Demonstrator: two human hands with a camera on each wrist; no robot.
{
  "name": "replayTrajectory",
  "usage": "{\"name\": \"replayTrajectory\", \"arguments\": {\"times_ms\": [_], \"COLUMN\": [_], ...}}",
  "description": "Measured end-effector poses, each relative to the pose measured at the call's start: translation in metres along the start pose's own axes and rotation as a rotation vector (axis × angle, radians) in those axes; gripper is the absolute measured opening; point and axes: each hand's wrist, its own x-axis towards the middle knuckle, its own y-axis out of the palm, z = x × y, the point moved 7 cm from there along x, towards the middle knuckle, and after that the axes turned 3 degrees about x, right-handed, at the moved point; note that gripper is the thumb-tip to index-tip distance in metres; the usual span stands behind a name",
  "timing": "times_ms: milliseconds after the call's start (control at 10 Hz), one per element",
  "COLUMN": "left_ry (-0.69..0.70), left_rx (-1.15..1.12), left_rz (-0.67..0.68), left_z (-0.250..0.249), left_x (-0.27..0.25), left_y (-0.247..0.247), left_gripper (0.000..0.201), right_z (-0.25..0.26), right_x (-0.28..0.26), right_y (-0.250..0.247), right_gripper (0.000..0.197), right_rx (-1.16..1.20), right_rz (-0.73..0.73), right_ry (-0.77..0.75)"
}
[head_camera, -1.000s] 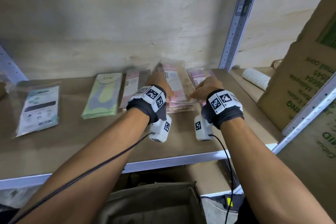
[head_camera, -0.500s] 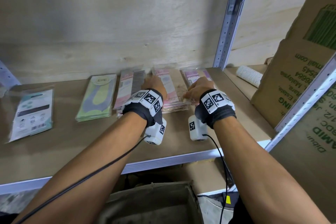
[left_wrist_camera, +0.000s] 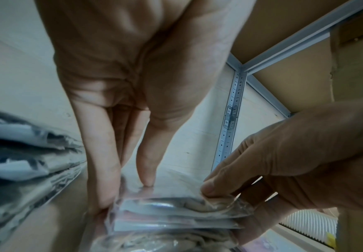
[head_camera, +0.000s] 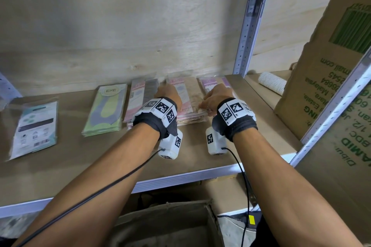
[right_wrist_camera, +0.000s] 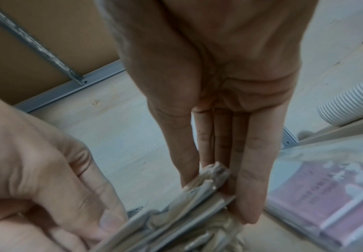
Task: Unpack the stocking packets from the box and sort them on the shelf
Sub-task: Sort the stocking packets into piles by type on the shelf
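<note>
two hands are set on one stack of beige stocking packets (head_camera: 188, 104) lying on the shelf (head_camera: 84, 156). the stack's left edge is pinched by the left hand (head_camera: 169, 94), its right edge by the right hand (head_camera: 215, 96). pink-grey packets (head_camera: 140, 98) lie just left, purple packets (head_camera: 210, 84) just right, green packets (head_camera: 106, 110) farther left.

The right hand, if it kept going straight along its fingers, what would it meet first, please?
The right hand already holds the beige packet stack. Going straight on, it would likely slide along that stack's edge to the wooden back wall; depth is unclear.
</note>
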Motion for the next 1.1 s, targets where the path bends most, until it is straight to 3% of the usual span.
{"name": "replayTrajectory", "arguments": {"times_ms": [100,200,400,600,700,800,900,1100], "left_ry": [0.051,0.058,0.098,-0.004,-0.125,-0.270,-0.384,-0.434], "left_rx": [0.067,0.130,-0.066,-0.410,-0.443,-0.406,-0.421,-0.490], "left_rz": [-0.035,-0.057,-0.147,-0.231,-0.288,-0.306,-0.292,-0.264], "left_z": [-0.004,-0.008,0.012,0.129,0.198,0.265,0.322,0.402], "left_x": [-0.005,-0.009,-0.020,-0.041,-0.050,-0.054,-0.054,-0.060], "left_y": [-0.006,-0.022,-0.077,-0.115,-0.120,-0.123,-0.126,-0.132], "left_gripper": [0.033,0.030,0.033,0.017,0.023,0.015,0.017,0.011], "right_z": [-0.001,-0.001,0.026,0.067,0.098,0.140,0.179,0.244], "right_x": [0.001,0.002,-0.007,-0.030,-0.043,-0.058,-0.066,-0.076], "right_y": [-0.002,-0.010,-0.018,0.029,0.061,0.104,0.151,0.241], "right_gripper": [0.060,0.044,0.022,0.006,0.016,0.006,0.009,0.012], "right_rx": [-0.008,-0.022,0.072,0.314,0.363,0.380,0.409,0.192], "right_rz": [-0.011,-0.040,-0.172,-0.064,0.005,0.138,0.263,0.408], "right_ry": [-0.006,-0.039,-0.271,-0.433,-0.494,-0.557,-0.545,-0.593]}}
